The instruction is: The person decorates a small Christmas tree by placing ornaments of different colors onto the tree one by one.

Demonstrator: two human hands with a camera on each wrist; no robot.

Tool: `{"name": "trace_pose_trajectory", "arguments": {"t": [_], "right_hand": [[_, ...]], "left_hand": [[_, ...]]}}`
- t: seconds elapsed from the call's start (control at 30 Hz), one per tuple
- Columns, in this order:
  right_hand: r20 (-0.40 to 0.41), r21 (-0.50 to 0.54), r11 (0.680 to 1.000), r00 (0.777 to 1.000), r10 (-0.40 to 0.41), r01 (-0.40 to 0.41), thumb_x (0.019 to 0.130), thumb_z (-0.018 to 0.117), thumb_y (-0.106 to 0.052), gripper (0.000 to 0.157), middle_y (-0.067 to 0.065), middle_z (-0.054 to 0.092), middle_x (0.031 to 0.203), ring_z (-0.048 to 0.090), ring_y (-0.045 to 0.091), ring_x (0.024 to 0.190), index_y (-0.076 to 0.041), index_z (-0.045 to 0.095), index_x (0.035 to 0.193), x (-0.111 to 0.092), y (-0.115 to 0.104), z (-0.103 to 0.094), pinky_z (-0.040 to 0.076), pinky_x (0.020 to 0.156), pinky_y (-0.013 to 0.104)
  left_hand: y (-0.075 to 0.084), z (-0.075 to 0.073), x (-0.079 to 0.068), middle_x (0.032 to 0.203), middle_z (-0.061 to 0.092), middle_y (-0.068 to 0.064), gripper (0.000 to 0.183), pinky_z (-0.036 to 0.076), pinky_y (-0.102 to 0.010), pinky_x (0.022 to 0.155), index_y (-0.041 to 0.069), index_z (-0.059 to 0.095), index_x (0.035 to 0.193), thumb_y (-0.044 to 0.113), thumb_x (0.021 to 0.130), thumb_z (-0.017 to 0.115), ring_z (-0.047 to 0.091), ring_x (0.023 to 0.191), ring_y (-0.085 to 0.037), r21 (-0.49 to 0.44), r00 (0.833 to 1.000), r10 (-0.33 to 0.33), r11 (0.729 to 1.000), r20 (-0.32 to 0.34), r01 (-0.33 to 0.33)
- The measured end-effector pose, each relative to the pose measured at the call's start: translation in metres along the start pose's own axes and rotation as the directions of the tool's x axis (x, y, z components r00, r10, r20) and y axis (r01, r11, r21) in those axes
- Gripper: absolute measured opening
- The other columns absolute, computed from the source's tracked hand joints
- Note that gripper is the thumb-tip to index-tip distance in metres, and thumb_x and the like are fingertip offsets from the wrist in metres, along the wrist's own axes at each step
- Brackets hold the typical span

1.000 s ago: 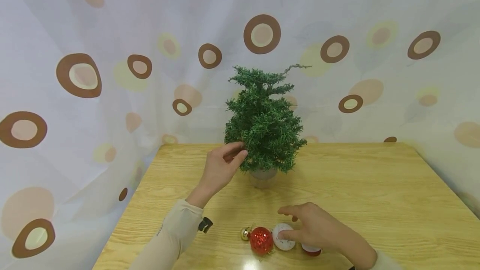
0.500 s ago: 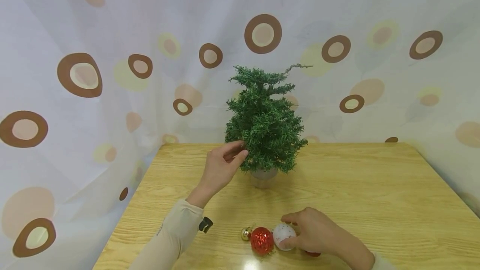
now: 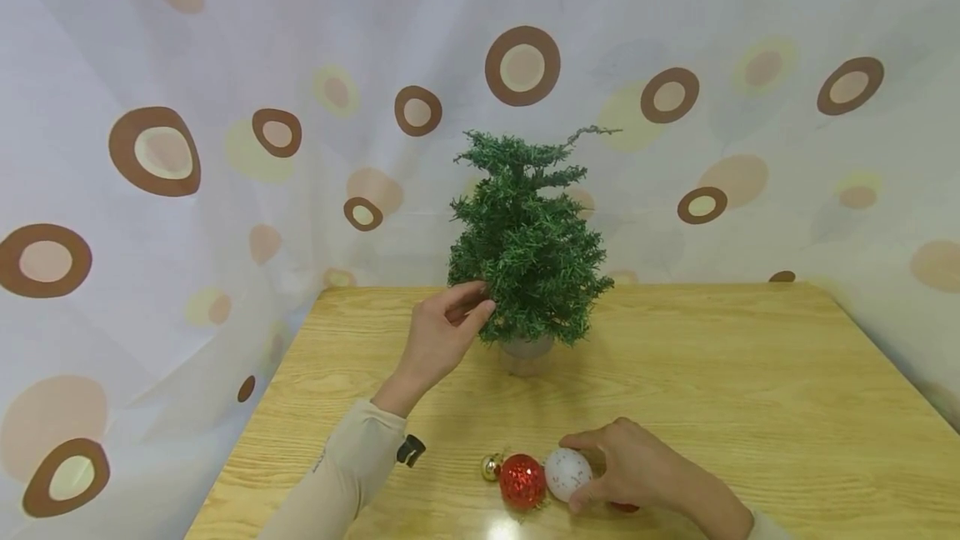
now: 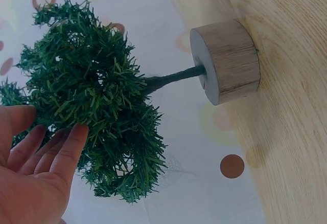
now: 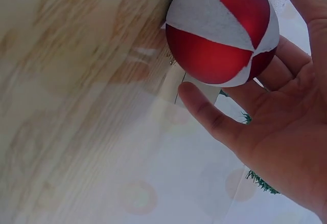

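Observation:
A small green artificial Christmas tree (image 3: 528, 252) stands on a round wooden base (image 4: 227, 63). My left hand (image 3: 438, 336) is at its lower left side, relaxed fingers touching the branches and thumb apart from them in the left wrist view. At the front of the table, my right hand (image 3: 637, 469) holds a white speckled ball ornament (image 3: 567, 474) between thumb and forefinger. Under that palm lies a red-and-white ball ornament (image 5: 219, 35), mostly hidden in the head view. A glittery red ball ornament (image 3: 522, 482) sits just left of the white one.
A little gold ball (image 3: 491, 467) lies at the left end of the row of ornaments. The wood-grain table (image 3: 720, 390) reaches back to a light curtain (image 3: 247, 40) with brown and yellow ring patterns, behind the tree.
My right hand has lowered onto the white ball, thumb and forefinger now at its sides; the ball's speckles show turned slightly. The left hand stays at the tree.

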State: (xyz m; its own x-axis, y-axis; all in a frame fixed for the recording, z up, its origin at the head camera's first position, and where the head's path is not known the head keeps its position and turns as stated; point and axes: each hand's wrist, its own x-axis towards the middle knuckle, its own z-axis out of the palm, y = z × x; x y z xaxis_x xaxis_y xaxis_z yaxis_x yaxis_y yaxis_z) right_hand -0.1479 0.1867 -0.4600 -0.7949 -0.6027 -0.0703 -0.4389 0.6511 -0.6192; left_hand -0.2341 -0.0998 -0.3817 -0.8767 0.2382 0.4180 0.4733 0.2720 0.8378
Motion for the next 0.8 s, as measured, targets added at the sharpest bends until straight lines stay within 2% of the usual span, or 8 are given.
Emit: {"name": "trace_pose_trajectory", "arguments": {"t": [0.1,0.2,0.27,0.43,0.5,0.63,0.73,0.8], "right_hand": [[0.012,0.020,1.000,1.000,0.020,-0.020,0.076,0.088,-0.057,0.075,-0.011,0.078,0.079,0.061,-0.002,0.085,-0.010,0.074,0.134,0.000,0.000,-0.001,0.056,0.080,0.024],[0.008,0.016,0.999,0.999,0.036,-0.036,0.077,0.089,-0.056,0.074,-0.009,0.079,0.082,0.058,-0.001,0.084,-0.011,0.074,0.133,-0.001,0.000,-0.002,0.053,0.078,0.023],[-0.002,0.006,0.999,0.999,0.050,-0.050,0.076,0.089,-0.057,0.075,-0.004,0.081,0.092,0.064,0.003,0.091,-0.012,0.074,0.134,-0.002,-0.001,-0.004,0.056,0.081,0.027],[-0.050,0.040,0.995,0.995,0.089,-0.087,0.079,0.086,-0.060,0.077,0.005,0.079,0.123,0.072,0.023,0.113,-0.015,0.071,0.139,-0.003,-0.007,-0.010,0.061,0.092,0.047],[-0.098,0.033,0.998,0.993,0.065,-0.062,0.080,0.086,-0.060,0.076,0.006,0.078,0.125,0.073,0.028,0.113,-0.015,0.070,0.139,-0.003,-0.008,-0.012,0.061,0.093,0.052],[-0.217,-0.024,1.000,0.976,-0.023,0.019,0.083,0.086,-0.057,0.070,0.008,0.077,0.128,0.074,0.031,0.116,-0.016,0.071,0.138,-0.002,-0.009,-0.014,0.063,0.092,0.051],[-0.288,-0.049,0.997,0.955,-0.076,0.064,0.084,0.088,-0.050,0.065,0.006,0.078,0.125,0.075,0.029,0.113,-0.017,0.071,0.137,-0.003,-0.011,-0.016,0.064,0.089,0.047],[-0.338,-0.081,0.991,0.933,-0.128,0.107,0.082,0.091,-0.042,0.063,0.006,0.078,0.123,0.076,0.029,0.110,-0.016,0.072,0.136,-0.003,-0.013,-0.018,0.064,0.088,0.047]], "left_hand": [[0.000,0.000,0.000,0.134,0.071,-0.020,0.040,0.061,-0.041,0.099,0.001,0.067,0.139,0.015,0.102,0.072,0.072,0.122,-0.033,0.000,1.000,0.003,1.000,-0.005,-0.003],[0.000,0.000,0.000,0.133,0.072,-0.020,0.040,0.062,-0.041,0.099,0.001,0.067,0.139,0.016,0.102,0.072,0.073,0.121,-0.032,0.003,1.000,0.007,1.000,-0.005,-0.007],[0.000,0.000,0.000,0.133,0.072,-0.020,0.040,0.062,-0.041,0.099,0.001,0.068,0.139,0.016,0.102,0.072,0.073,0.121,-0.032,0.004,1.000,0.010,1.000,-0.002,-0.010],[-0.001,0.000,0.000,0.134,0.071,-0.020,0.039,0.061,-0.041,0.099,0.000,0.068,0.138,0.015,0.102,0.071,0.072,0.122,-0.033,0.003,1.000,0.014,1.000,0.005,-0.014],[0.000,0.000,0.000,0.134,0.071,-0.021,0.039,0.061,-0.042,0.100,0.000,0.068,0.138,0.015,0.102,0.071,0.072,0.122,-0.033,0.003,1.000,0.012,1.000,0.006,-0.012],[0.001,0.000,0.001,0.133,0.072,-0.020,0.039,0.061,-0.042,0.100,0.000,0.068,0.137,0.015,0.102,0.071,0.073,0.121,-0.033,0.007,1.000,0.004,1.000,0.003,-0.004],[0.001,0.000,0.000,0.132,0.072,-0.020,0.038,0.061,-0.043,0.100,0.001,0.069,0.137,0.015,0.102,0.072,0.073,0.121,-0.033,0.011,1.000,-0.001,1.000,-0.001,0.001],[0.002,0.000,0.000,0.132,0.073,-0.019,0.038,0.061,-0.043,0.100,0.001,0.069,0.136,0.016,0.101,0.072,0.073,0.121,-0.032,0.014,1.000,-0.002,1.000,-0.003,0.003]]}}
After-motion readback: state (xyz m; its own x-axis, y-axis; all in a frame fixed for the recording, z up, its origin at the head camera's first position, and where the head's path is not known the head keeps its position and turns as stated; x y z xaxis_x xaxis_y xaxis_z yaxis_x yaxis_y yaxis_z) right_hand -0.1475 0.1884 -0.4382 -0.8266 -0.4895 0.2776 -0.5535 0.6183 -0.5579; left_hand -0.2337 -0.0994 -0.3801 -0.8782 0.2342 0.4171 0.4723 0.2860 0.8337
